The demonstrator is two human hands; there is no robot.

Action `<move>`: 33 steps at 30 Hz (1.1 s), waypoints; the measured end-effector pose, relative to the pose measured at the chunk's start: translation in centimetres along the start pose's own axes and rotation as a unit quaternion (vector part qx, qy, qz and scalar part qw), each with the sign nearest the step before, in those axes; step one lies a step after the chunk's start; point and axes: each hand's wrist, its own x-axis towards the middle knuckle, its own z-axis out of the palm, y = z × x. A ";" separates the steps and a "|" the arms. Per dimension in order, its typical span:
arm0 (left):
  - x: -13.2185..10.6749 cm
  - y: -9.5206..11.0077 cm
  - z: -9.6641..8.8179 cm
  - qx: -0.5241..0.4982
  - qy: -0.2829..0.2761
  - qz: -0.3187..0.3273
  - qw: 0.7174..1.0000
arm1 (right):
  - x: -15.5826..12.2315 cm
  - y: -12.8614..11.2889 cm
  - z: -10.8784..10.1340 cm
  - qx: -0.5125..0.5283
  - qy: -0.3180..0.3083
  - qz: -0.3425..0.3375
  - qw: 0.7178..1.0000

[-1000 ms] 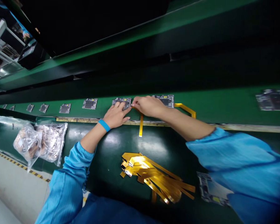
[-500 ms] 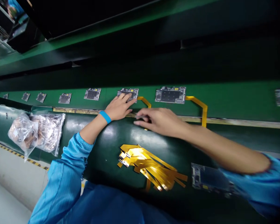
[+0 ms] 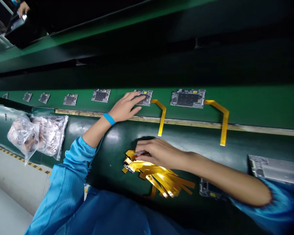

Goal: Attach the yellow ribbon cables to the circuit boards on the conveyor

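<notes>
Plastic bags (image 3: pixel 36 135), two of them, clear and stuffed, lie at the left end of the dark table (image 3: pixel 107 143). Far off in the top corner another person's hand (image 3: pixel 22 7) shows.

Behind the table runs a green belt (image 3: pixel 254 104) carrying circuit boards (image 3: pixel 101 95), eight in a row as far as I can count, the leftmost very small. The left hand (image 3: pixel 124 106), with a blue wristband (image 3: pixel 109 118), lies open and flat, its fingers spread over the seventh board (image 3: pixel 147 97).

From that board's right edge a yellow flex strip (image 3: pixel 161 117) bends down across the belt's rim onto the table. A second strip (image 3: pixel 222 120) hangs likewise from the eighth board (image 3: pixel 188 98).

Nearer the person, a pile of yellow strips (image 3: pixel 161 178) lies on the table, too overlapped to count. The right hand (image 3: pixel 159 153) rests on the pile's left end, well apart from the left hand. Its thumb and forefinger are closed on a thin grey piece (image 3: pixel 139 152); whether that is a strip's tip I cannot tell.

Just right of the pile, one more board (image 3: pixel 208 191) lies partly under the right forearm. One flat grey panel (image 3: pixel 276 168) sits at the right edge.
</notes>
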 end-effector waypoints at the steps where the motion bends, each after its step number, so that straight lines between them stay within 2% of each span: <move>1: -0.4 -0.5 -0.4 -0.008 0.027 -0.014 0.999 | 0.0 0.2 0.0 0.014 0.002 -0.006 1.000; 6: -2.6 -3.5 -3.1 -0.005 0.130 -0.136 0.982 | 0.2 1.1 0.5 0.091 0.042 -0.038 0.994; 10: -3.4 -5.3 -4.9 -0.010 0.161 -0.261 0.952 | 0.7 0.4 -0.7 0.164 0.056 -0.043 0.984; 13: -3.1 -5.4 -5.7 0.003 0.133 -0.320 0.938 | 1.5 -0.2 -2.5 0.211 0.076 -0.015 0.974; 16: -2.5 -4.6 -6.2 0.021 0.051 -0.356 0.933 | 3.1 0.3 -4.3 0.234 0.146 0.033 0.961; 19: -1.8 -3.3 -6.2 0.065 -0.016 -0.367 0.928 | 5.3 1.9 -5.8 0.212 0.251 0.059 0.943; 22: -1.3 -2.5 -6.0 0.110 -0.039 -0.363 0.924 | 7.7 3.5 -7.1 0.182 0.318 0.076 0.927; 26: -0.8 -2.4 -5.8 0.118 -0.036 -0.350 0.929 | 10.2 4.3 -8.2 0.157 0.332 0.109 0.924; 33: -1.1 -4.1 -5.5 0.068 -0.009 -0.308 0.949 | 13.5 4.4 -8.9 0.149 0.351 0.197 0.903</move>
